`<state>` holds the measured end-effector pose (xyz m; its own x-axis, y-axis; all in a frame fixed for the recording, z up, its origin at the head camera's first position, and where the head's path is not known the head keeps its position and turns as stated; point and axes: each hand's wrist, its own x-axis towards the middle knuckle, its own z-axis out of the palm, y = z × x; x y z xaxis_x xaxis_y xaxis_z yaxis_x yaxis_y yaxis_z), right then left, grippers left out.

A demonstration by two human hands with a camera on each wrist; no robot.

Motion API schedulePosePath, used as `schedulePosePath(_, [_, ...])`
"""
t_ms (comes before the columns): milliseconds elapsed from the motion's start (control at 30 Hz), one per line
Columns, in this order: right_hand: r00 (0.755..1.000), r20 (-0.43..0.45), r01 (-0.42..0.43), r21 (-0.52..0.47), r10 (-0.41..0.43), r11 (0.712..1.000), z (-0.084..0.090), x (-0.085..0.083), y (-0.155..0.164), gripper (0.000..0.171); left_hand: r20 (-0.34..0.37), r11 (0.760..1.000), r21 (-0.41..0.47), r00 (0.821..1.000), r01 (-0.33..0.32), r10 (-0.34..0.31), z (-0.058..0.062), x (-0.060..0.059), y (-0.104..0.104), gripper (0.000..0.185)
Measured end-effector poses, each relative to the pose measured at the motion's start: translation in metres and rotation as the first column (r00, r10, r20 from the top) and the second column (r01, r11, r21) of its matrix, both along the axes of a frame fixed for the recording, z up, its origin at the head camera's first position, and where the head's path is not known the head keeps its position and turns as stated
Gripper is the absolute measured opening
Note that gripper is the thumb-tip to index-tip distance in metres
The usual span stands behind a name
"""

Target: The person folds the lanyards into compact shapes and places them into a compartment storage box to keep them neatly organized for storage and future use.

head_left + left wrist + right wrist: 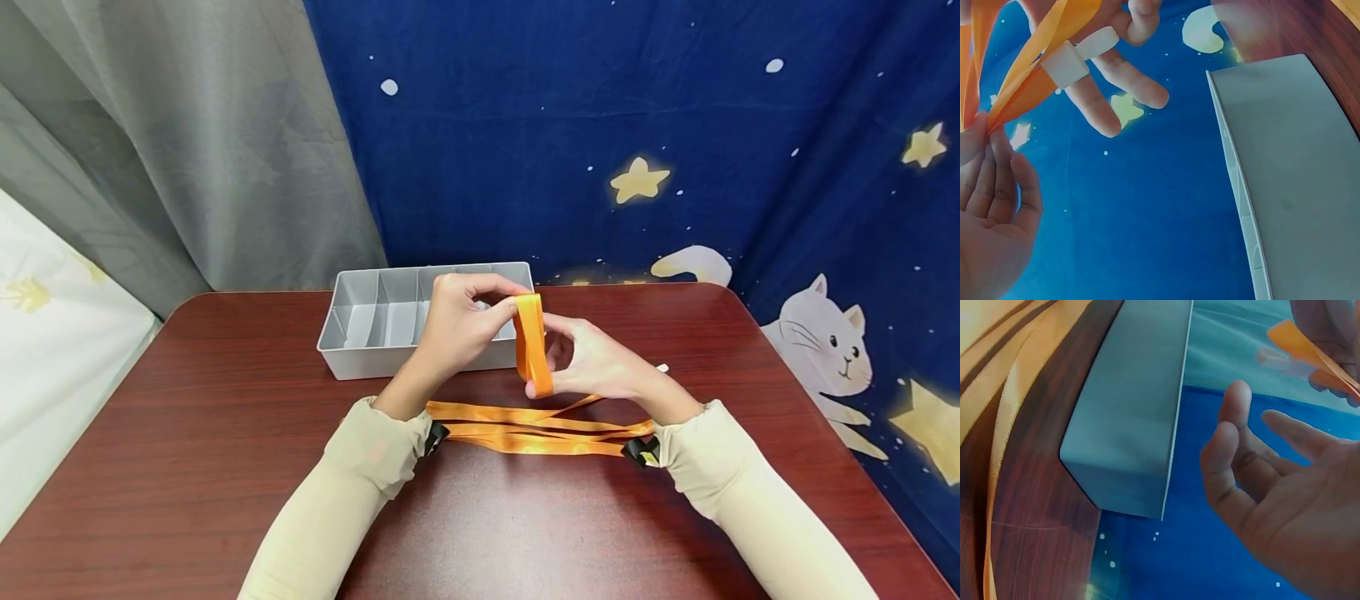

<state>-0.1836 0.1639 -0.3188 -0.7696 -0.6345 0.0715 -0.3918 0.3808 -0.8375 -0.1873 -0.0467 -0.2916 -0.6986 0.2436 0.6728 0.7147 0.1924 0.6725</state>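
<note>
— Where's the orange woven strap (531, 343)?

— Folded in a loop above the dark wooden surface (225, 433), pinched between the left hand (452, 329) and right hand (600, 362), before the grey plastic divided tray (352, 321).

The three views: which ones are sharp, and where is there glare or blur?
Head view: evenly lit and sharp, a soft sheen on the table. Left wrist view: the orange strap and the left hand are close and slightly soft. Right wrist view: the right hand is blurred, and glare washes out the strap.

A grey divided tray (333, 333) sits on the red-brown table (225, 433).
</note>
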Motion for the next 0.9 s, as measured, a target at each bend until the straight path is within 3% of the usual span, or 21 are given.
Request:
schedulePosePath(567, [0.998,-0.045,0.042,-0.047,-0.044,0.998,-0.006,0.001,-0.006,0.027,-0.015,1.000,-0.001,1.000,0.002,-0.002,0.003,0.002,-0.002,0.010])
schedulePosePath(900, [1.000,0.011,0.010,-0.140,-0.008,0.990,-0.011,0.005,-0.011,0.013,-0.006,1.000,0.003,1.000,0.012,-0.012,0.006,0.003,-0.003,0.011])
